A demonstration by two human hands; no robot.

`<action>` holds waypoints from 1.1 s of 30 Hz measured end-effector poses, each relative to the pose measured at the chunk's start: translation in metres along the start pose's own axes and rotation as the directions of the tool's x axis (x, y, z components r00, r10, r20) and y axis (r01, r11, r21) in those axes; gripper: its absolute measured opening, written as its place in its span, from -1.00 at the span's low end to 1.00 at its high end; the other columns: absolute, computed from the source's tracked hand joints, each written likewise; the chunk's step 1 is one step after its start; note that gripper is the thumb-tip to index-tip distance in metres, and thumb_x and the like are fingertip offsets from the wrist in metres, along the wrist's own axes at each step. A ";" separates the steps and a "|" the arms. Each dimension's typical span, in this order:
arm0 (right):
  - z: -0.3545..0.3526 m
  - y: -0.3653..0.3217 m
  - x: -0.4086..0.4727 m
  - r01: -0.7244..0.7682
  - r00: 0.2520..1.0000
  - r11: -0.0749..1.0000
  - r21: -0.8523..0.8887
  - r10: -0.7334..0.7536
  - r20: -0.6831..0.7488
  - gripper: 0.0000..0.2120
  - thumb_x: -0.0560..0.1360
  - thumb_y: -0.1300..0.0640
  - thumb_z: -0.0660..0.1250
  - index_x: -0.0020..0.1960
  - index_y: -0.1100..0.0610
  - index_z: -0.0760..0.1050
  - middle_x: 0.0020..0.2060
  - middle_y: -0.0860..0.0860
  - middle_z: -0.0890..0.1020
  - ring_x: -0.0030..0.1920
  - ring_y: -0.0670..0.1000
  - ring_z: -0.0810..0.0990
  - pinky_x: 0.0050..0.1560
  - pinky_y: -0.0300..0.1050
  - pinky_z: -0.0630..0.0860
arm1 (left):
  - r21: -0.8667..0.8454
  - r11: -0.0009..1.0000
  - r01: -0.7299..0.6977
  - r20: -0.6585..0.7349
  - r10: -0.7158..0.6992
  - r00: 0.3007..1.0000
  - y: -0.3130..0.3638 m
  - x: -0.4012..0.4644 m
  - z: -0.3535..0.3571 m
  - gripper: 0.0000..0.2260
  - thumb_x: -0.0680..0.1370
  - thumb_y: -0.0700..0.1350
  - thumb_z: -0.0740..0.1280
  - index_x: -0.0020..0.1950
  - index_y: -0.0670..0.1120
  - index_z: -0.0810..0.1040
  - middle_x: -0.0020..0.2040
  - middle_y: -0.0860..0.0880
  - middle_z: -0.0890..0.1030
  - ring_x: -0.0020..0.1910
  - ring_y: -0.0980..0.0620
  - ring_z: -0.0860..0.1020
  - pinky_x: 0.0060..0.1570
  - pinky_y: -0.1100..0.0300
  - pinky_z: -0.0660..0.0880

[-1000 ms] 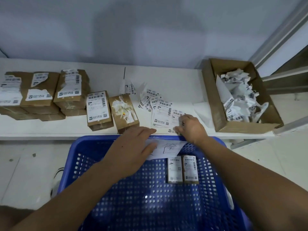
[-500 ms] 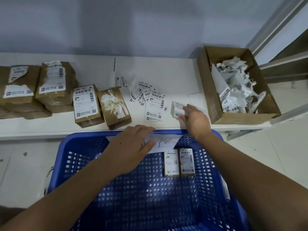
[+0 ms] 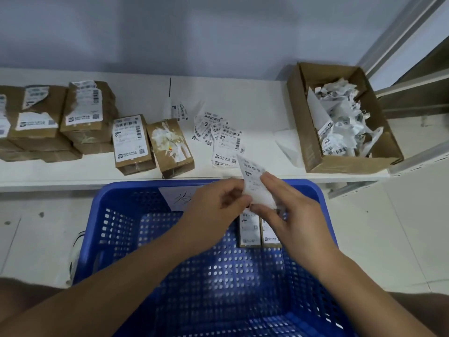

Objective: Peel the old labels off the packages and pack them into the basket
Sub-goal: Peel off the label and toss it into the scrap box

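below, both hands (image 3: 220, 206) (image 3: 289, 212) pinch a label (image 3: 255, 183) over the basket (image 3: 116, 229) holding two packages (image 3: 250, 231).

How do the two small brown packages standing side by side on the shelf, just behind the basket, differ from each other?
The left package carries a whole white label with barcodes and a QR code; the right package shows only torn white scraps and a small red-yellow mark. The left package sits almost square to the shelf edge; the right package is turned slightly. Both are brown cardboard, similar in size, lying flat.
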State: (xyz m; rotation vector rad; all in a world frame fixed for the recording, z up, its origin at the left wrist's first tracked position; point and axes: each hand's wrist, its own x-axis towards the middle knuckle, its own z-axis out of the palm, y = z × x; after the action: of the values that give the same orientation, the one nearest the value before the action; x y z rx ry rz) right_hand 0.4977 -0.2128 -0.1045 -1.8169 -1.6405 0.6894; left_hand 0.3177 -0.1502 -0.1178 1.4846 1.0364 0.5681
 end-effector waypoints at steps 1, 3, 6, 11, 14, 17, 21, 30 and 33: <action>0.001 0.000 0.002 0.001 1.000 0.999 0.035 -0.001 0.016 -0.40 0.50 0.01 0.47 0.50 0.07 0.43 0.31 -0.30 0.51 0.08 -0.36 0.55 0.16 -0.51 0.41 | 0.000 1.000 -0.004 -0.029 0.004 1.000 0.001 -0.001 0.000 -0.86 0.64 -0.14 0.36 0.17 -0.01 0.65 -0.01 0.08 0.72 0.02 0.08 0.68 0.13 -0.02 0.60; 0.003 -0.001 0.010 0.045 0.998 0.998 0.036 -0.047 0.040 -0.35 0.48 -0.03 0.48 0.52 0.01 0.39 0.41 -0.26 0.44 0.33 -0.35 0.43 0.32 -0.41 0.40 | -0.035 0.999 -0.009 -0.091 0.006 0.996 0.003 -0.001 -0.002 -0.88 0.63 -0.17 0.37 0.12 0.00 0.65 -0.06 0.02 0.71 -0.02 0.04 0.68 0.08 0.03 0.62; 0.007 0.003 0.021 0.168 0.985 0.985 -0.043 -0.166 0.036 -0.45 0.45 0.00 0.51 0.41 0.01 0.51 0.56 -0.09 0.29 0.37 -0.32 0.30 0.28 -0.40 0.46 | -0.151 0.988 0.035 -0.163 -0.060 0.985 0.004 0.003 -0.007 -0.82 0.62 -0.20 0.39 0.18 0.01 0.62 -0.10 -0.01 0.72 -0.05 0.07 0.71 0.03 0.17 0.65; 0.013 0.009 0.035 0.231 0.972 0.972 -0.047 -0.233 -0.036 -0.65 0.45 0.15 0.56 0.22 0.10 0.64 0.44 -0.01 0.43 0.19 -0.24 0.48 0.17 -0.27 0.59 | -0.395 0.906 0.152 -0.180 -0.238 0.954 0.002 0.011 -0.011 -0.75 0.57 -0.18 0.43 0.23 -0.05 0.54 -0.02 -0.01 0.76 0.01 0.00 0.72 0.08 0.07 0.65; 0.014 0.012 0.042 0.260 0.961 0.965 -0.039 -0.263 -0.081 -0.68 0.47 0.20 0.55 0.21 0.14 0.66 0.34 0.05 0.53 0.22 -0.17 0.52 0.23 -0.41 0.47 | -0.639 0.749 0.174 -0.082 -0.292 0.953 0.000 0.015 -0.013 -0.62 0.48 -0.18 0.44 0.27 -0.18 0.53 0.08 -0.12 0.73 0.11 -0.08 0.70 0.13 0.05 0.65; 0.010 0.013 0.047 0.266 0.955 0.963 -0.026 -0.268 -0.132 -0.69 0.47 0.20 0.55 0.20 0.16 0.67 0.26 0.06 0.58 0.23 -0.17 0.53 0.21 -0.48 0.40 | -0.623 0.763 0.170 -0.025 -0.238 0.971 -0.001 0.016 -0.019 -0.63 0.45 -0.22 0.43 0.26 -0.19 0.56 0.11 -0.15 0.72 0.12 -0.08 0.70 0.13 0.10 0.64; 0.010 0.011 0.051 0.283 0.952 0.959 0.011 -0.279 -0.124 -0.70 0.47 0.22 0.53 0.20 0.19 0.66 0.23 0.09 0.60 0.24 -0.12 0.55 0.19 -0.48 0.44 | -0.481 0.867 0.132 -0.055 -0.180 0.982 -0.003 0.014 -0.023 -0.74 0.54 -0.27 0.39 0.22 -0.16 0.60 0.04 -0.10 0.74 0.07 -0.06 0.71 0.16 0.11 0.62; 0.006 0.011 0.055 0.282 0.955 0.959 0.017 -0.278 -0.106 -0.69 0.48 0.18 0.52 0.21 0.16 0.66 0.21 0.06 0.60 0.26 -0.11 0.54 0.25 -0.45 0.40 | -0.118 0.991 0.055 -0.134 -0.070 0.988 -0.002 0.011 -0.027 -0.92 0.62 -0.20 0.38 0.01 -0.07 0.67 -0.11 0.02 0.73 -0.06 0.08 0.69 0.11 0.04 0.61; 0.008 0.012 0.054 0.277 0.958 0.960 0.026 -0.274 -0.085 -0.69 0.49 0.19 0.51 0.22 0.16 0.66 0.23 0.06 0.60 0.27 -0.11 0.54 0.22 -0.40 0.46 | -0.078 0.996 0.034 -0.144 -0.045 0.989 0.000 0.009 -0.025 -0.90 0.62 -0.20 0.37 -0.01 -0.04 0.67 -0.11 0.06 0.73 -0.04 0.07 0.69 0.11 0.00 0.61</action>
State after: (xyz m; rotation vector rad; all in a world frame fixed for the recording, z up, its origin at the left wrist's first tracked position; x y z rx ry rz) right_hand 0.5065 -0.1597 -0.1183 -1.5277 -1.7692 0.5125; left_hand 0.3013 -0.1291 -0.1149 1.3688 1.1429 0.6882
